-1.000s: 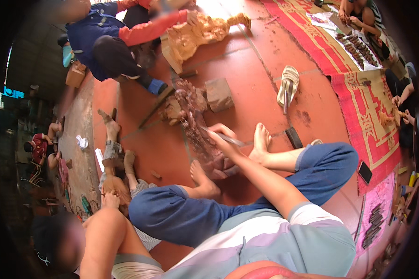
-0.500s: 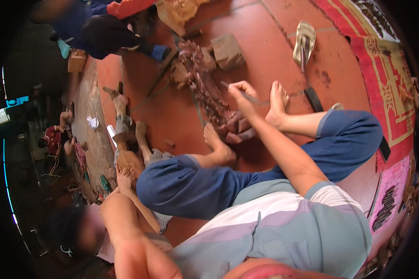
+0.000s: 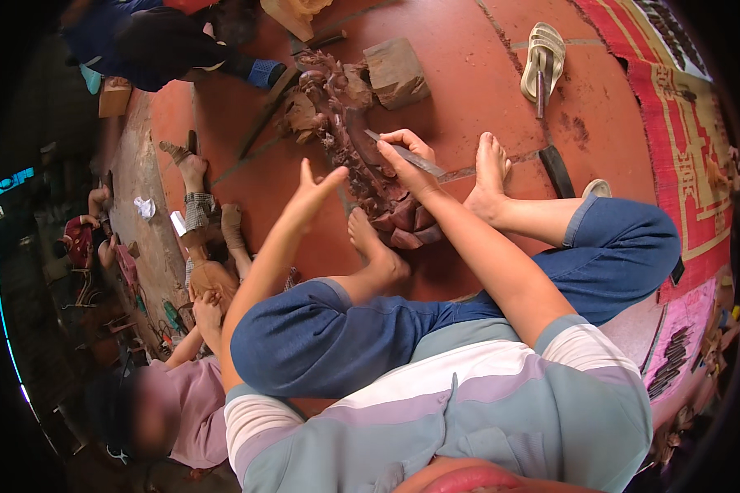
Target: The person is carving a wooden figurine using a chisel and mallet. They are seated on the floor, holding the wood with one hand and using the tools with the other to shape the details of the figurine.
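A long, dark reddish-brown wood carving with knobbly relief lies on the tiled floor, its near end by my bare feet. My right hand is closed round a flat grey chisel above the carving's right side. One end of the chisel points up and left over the wood. My left hand is open just left of the carving, thumb and fingers spread and nothing in it. Whether its fingers touch the carving, I cannot tell.
A wooden block lies beyond the carving. To the right are a sandal with a tool across it, a dark flat bar and a red patterned mat. Co-workers sit at left; one person's pink shirt is close to my arm.
My left arm has swung forward from near my body, bringing the open hand beside the carving. My right hand has shifted slightly left with the chisel. The whole view has tilted a little.
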Demonstrator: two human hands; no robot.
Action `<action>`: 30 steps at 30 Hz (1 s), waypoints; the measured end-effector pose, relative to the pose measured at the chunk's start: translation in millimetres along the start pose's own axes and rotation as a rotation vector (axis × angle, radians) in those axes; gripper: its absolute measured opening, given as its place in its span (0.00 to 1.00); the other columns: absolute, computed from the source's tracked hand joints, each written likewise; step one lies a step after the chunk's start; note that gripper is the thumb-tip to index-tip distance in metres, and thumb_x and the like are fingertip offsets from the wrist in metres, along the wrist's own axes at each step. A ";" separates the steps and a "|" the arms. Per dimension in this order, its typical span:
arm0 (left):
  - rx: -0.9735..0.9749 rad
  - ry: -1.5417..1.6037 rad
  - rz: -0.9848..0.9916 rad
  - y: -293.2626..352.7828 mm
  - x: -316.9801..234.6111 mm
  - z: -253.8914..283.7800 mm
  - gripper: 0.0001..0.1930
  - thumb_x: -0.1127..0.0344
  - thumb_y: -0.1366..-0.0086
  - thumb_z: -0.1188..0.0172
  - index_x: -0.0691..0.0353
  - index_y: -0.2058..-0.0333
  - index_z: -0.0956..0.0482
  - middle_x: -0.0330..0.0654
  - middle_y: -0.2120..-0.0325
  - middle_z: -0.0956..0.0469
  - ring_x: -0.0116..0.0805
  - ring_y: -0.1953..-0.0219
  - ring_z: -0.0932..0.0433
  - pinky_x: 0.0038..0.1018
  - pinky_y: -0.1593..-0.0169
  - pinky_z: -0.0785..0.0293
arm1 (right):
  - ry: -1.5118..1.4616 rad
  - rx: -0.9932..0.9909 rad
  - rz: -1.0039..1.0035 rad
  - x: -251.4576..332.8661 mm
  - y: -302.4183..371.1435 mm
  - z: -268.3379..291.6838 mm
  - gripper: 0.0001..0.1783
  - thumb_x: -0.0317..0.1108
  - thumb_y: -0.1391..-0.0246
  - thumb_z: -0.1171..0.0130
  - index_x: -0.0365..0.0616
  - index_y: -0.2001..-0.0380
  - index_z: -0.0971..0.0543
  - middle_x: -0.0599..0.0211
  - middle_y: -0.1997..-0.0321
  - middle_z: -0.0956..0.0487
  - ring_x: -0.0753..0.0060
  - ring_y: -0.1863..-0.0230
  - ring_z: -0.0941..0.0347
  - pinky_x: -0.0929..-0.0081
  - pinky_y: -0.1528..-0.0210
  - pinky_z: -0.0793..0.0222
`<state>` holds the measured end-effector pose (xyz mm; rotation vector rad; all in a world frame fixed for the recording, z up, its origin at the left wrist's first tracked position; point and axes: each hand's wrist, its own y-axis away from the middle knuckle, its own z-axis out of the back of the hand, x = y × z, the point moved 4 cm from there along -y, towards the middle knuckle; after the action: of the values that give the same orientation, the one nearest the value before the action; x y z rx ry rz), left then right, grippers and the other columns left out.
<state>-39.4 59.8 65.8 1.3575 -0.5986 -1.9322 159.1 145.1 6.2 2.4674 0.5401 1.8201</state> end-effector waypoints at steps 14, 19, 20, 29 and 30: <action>-0.254 0.360 -0.174 -50.5 44.1 -81.1 0.50 0.65 0.51 0.26 0.64 0.36 0.53 0.50 0.46 0.34 0.39 0.45 0.29 0.31 0.48 0.26 | 0.453 0.115 0.559 10.3 -9.3 -16.8 0.06 0.28 0.53 0.36 0.41 0.71 0.21 0.58 0.68 0.19 0.58 0.65 0.21 0.69 0.60 0.24; -0.304 0.322 -0.173 -48.8 48.2 -77.6 0.42 0.66 0.49 0.27 0.64 0.41 0.46 0.47 0.52 0.29 0.34 0.53 0.24 0.28 0.53 0.23 | 0.495 0.108 0.485 26.2 9.2 5.9 0.06 0.27 0.53 0.35 0.40 0.70 0.20 0.58 0.67 0.18 0.59 0.66 0.19 0.69 0.60 0.23; -0.308 0.396 -0.193 -46.2 45.3 -78.2 0.38 0.68 0.48 0.29 0.64 0.43 0.44 0.46 0.54 0.27 0.33 0.57 0.23 0.28 0.53 0.23 | 0.485 0.104 0.486 30.0 8.8 8.7 0.06 0.27 0.53 0.35 0.40 0.70 0.20 0.57 0.66 0.18 0.60 0.65 0.19 0.70 0.60 0.23; -0.090 0.636 -0.259 -42.8 27.1 -93.1 0.42 0.71 0.49 0.29 0.65 0.39 0.46 0.45 0.48 0.29 0.34 0.49 0.26 0.29 0.45 0.28 | 0.404 0.000 0.378 41.2 3.2 22.5 0.05 0.26 0.51 0.35 0.38 0.70 0.19 0.55 0.62 0.17 0.66 0.62 0.18 0.74 0.59 0.24; -0.059 0.625 -0.234 -42.3 22.2 -94.2 0.42 0.70 0.48 0.29 0.65 0.39 0.46 0.45 0.49 0.29 0.34 0.49 0.26 0.29 0.45 0.28 | 0.439 -0.013 0.397 39.3 -4.2 26.3 0.05 0.26 0.51 0.35 0.38 0.69 0.19 0.54 0.61 0.17 0.67 0.60 0.19 0.74 0.56 0.24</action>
<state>32.6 72.5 -10.3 1.9354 -0.0795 -1.5423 192.6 165.2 33.1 2.2886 0.0344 2.5263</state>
